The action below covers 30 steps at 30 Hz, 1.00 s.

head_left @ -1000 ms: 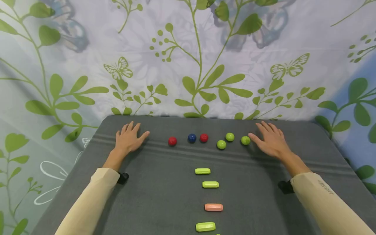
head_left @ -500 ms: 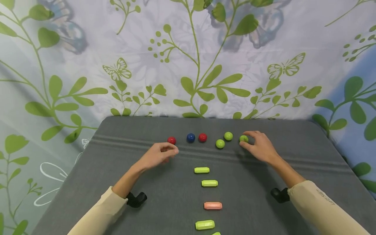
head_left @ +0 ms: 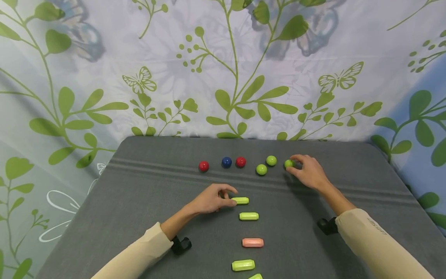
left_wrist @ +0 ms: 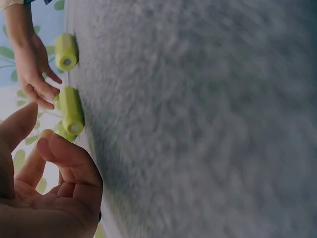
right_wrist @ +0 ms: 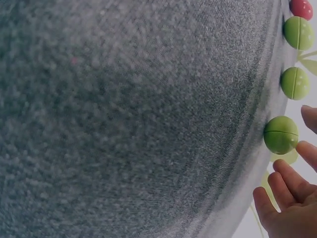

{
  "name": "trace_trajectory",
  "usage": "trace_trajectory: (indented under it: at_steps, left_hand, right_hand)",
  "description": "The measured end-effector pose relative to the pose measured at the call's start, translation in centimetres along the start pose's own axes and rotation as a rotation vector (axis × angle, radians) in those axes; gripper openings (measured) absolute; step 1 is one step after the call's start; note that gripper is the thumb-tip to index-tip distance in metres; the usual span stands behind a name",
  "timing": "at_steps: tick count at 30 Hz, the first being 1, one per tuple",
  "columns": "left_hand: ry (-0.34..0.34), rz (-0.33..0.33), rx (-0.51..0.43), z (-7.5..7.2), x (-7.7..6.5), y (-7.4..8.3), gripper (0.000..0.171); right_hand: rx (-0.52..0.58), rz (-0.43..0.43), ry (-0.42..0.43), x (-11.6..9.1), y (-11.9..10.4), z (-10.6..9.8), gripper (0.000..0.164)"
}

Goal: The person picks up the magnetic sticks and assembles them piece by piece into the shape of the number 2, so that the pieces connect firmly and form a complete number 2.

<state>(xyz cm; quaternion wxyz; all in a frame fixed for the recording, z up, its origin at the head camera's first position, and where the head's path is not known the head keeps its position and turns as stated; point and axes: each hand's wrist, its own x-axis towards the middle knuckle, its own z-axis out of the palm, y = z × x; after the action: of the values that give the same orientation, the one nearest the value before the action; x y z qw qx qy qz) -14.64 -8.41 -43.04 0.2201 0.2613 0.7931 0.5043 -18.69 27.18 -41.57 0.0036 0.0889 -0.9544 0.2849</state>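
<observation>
My left hand (head_left: 210, 199) reaches in from the left at the farthest lime-green faceted bar (head_left: 241, 200), its thumb overlapping the bar's left end in the head view. Between thumb and forefinger a gap shows in the left wrist view, with the bar (left_wrist: 73, 111) just beyond the fingertips. At the back right, my right hand (head_left: 309, 172) has thumb and forefinger spread at the rightmost green ball (head_left: 288, 164). Seen from the right wrist, that ball (right_wrist: 281, 135) sits on the cloth, with one fingertip (right_wrist: 306, 151) right at its edge and the thumb apart from it.
Two more green balls (head_left: 271, 161), two red balls (head_left: 203, 166) and a blue ball (head_left: 226, 162) line the back of the grey cloth-covered table (head_left: 139, 201). Nearer lie more green bars (head_left: 249, 216) and a salmon-pink bar (head_left: 252, 242). A patterned curtain (head_left: 174, 69) hangs behind.
My left hand has come from the back left, past the left red ball, to the farthest green bar. My right hand has moved inward, its thumb and forefinger now at the rightmost green ball.
</observation>
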Motion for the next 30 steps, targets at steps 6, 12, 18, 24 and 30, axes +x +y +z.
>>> trace_trajectory:
  at_steps: [6,12,18,24,30]
  left_hand:
    - [0.018,-0.026,0.081,0.7,0.5,-0.2,0.028]
    - [0.075,-0.026,0.206,1.1,0.8,-0.5,0.022]
    - [0.084,-0.045,0.227,1.2,1.0,-0.6,0.02]
    - [0.063,-0.044,0.214,1.1,1.0,-0.6,0.019]
    - [0.062,-0.026,0.182,1.2,0.9,-0.6,0.017]
  right_hand:
    - [0.012,-0.004,0.006,0.0,0.2,0.3,0.04]
    - [0.009,0.003,0.004,0.3,0.2,0.3,0.034]
    - [-0.003,0.0,0.001,0.5,0.0,0.3,0.034]
    - [-0.011,0.01,0.003,0.4,0.0,0.5,0.034]
    - [-0.007,0.006,0.014,0.3,0.2,0.6,0.033]
